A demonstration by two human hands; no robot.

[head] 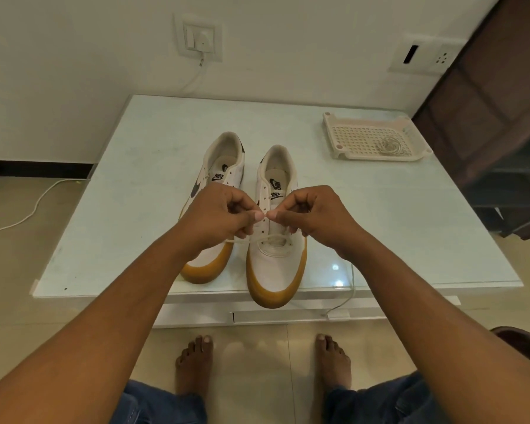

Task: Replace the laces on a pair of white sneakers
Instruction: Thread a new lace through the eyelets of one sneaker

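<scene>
1. Two sneakers sit mid-frame on the table (pixel 129 203): left sneaker (pixel 224 148), right sneaker (pixel 276 267).
2. Left hand (pixel 221 215) and right hand (pixel 315 212) each pinch the lace (pixel 266 239) over the right sneaker.
3. Tray (pixel 361 139) upper right.

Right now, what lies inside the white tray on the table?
A pale coiled bundle, perhaps a lace, lies at the right of the tray; elsewhere only its perforated floor shows. Its near rim hides a thin strip.
</scene>
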